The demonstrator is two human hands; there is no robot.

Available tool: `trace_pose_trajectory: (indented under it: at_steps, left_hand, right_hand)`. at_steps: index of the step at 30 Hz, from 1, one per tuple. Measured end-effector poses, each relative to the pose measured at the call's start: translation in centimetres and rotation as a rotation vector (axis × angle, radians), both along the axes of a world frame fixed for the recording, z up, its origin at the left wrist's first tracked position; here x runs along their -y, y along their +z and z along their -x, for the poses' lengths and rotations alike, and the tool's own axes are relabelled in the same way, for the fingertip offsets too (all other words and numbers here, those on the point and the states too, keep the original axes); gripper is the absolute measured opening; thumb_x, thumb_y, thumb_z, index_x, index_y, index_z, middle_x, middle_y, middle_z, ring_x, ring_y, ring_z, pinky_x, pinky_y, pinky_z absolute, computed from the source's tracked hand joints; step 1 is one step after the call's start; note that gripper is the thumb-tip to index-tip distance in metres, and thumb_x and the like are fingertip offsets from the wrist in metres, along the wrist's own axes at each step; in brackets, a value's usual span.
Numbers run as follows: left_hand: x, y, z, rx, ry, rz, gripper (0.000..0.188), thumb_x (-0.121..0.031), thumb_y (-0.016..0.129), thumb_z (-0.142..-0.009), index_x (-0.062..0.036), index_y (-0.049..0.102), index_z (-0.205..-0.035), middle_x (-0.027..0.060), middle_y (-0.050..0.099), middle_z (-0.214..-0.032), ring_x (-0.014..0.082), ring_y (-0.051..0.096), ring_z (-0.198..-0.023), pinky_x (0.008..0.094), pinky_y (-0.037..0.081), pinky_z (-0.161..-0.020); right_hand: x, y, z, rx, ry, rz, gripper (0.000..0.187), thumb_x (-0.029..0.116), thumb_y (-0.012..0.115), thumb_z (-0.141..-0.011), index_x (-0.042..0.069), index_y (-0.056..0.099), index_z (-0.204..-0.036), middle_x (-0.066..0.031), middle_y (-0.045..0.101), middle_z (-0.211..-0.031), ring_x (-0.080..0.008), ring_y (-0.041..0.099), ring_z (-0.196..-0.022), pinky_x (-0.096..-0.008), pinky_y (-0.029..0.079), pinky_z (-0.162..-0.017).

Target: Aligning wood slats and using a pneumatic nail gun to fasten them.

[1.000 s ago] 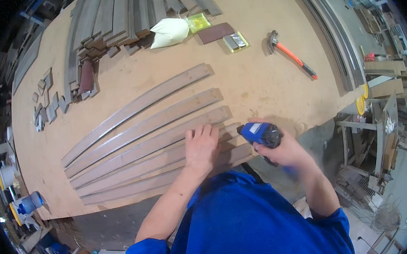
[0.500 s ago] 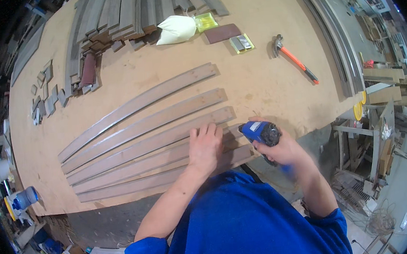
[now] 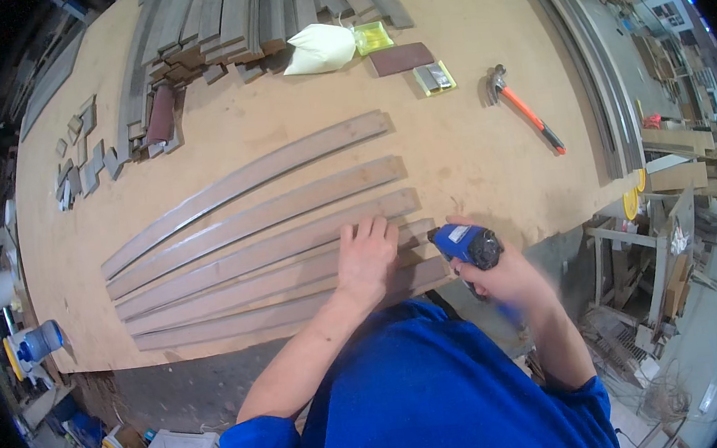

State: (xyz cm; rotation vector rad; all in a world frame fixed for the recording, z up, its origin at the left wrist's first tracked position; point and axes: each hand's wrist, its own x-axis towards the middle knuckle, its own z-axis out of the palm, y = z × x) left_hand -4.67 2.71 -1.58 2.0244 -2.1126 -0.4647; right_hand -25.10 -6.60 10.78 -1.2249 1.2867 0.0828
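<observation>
On the wooden worktable (image 3: 482, 170) in front of me lie several long, flat, slightly bowed wooden strips, fanned side by side. My left hand (image 3: 367, 259) rests on the near ones with its fingers curled over the wooden strip (image 3: 291, 278) second from the near edge. My right hand (image 3: 515, 277) is wrapped round the handle of a blue and black cordless drill (image 3: 469, 244). The drill's nose points left, close to the right end of that strip. Whether its tip touches the wood cannot be made out.
Farther right lies a hammer (image 3: 523, 111) with an orange and black handle. A white bag (image 3: 319, 48), a brown sanding sheet (image 3: 401, 59) and a small open box (image 3: 434, 78) sit beyond the strips. Stacked boards (image 3: 226, 26) fill the far side; long grey strips (image 3: 589, 76) line the right edge.
The view has shifted slightly. My left hand stays on the strips, and the drill stays in my right hand near the strip's end, with little other movement.
</observation>
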Motion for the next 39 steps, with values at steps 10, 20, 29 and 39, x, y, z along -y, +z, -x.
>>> trace_pose_trajectory:
  at_steps: [10,20,29,39]
  left_hand:
    - [0.2,0.1,0.1,0.011,0.002,0.011,0.052,-0.026,0.084,-0.071,-0.0085,0.066,-0.117,0.0081,0.063,-0.115,0.0260,0.056,-0.114,0.0432,0.042,-0.094]
    - [-0.2,-0.2,-0.1,0.008,0.013,0.002,0.055,-0.028,0.083,-0.071,-0.0101,0.065,-0.120,0.0053,0.062,-0.114,0.0243,0.056,-0.113,0.0431,0.041,-0.094]
    - [-0.4,-0.4,-0.5,-0.034,0.026,0.058,0.046,-0.036,0.081,-0.073,-0.0142,0.067,-0.111,0.0031,0.060,-0.107,0.0221,0.055,-0.108,0.0398,0.041,-0.089]
    - [-0.3,-0.3,-0.4,-0.066,0.055,0.124,0.030,-0.028,0.074,-0.075,-0.0119,0.066,-0.100,0.0044,0.061,-0.101,0.0219,0.057,-0.106,0.0398,0.041,-0.087]
  right_hand:
    - [-0.3,-0.3,0.3,-0.011,0.064,0.096,0.064,0.013,0.072,-0.085,0.018,0.055,-0.146,-0.0024,0.067,-0.096,-0.0097,0.062,-0.069,-0.0274,0.054,-0.063]
    - [-0.2,1.0,-2.2,0.056,0.055,-0.009,0.064,0.014,0.074,-0.087,0.017,0.053,-0.148,-0.0053,0.069,-0.105,-0.0115,0.061,-0.070,-0.0299,0.054,-0.066]
    - [0.0,0.2,-4.2,-0.048,0.204,-0.043,0.068,0.017,0.075,-0.086,0.021,0.051,-0.149,-0.0072,0.071,-0.098,-0.0135,0.062,-0.069,-0.0324,0.055,-0.069]
    - [-0.2,-0.5,-3.9,-0.017,0.251,0.107,0.070,0.019,0.076,-0.086,0.020,0.050,-0.150,-0.0081,0.070,-0.098,-0.0144,0.066,-0.067,-0.0321,0.056,-0.067]
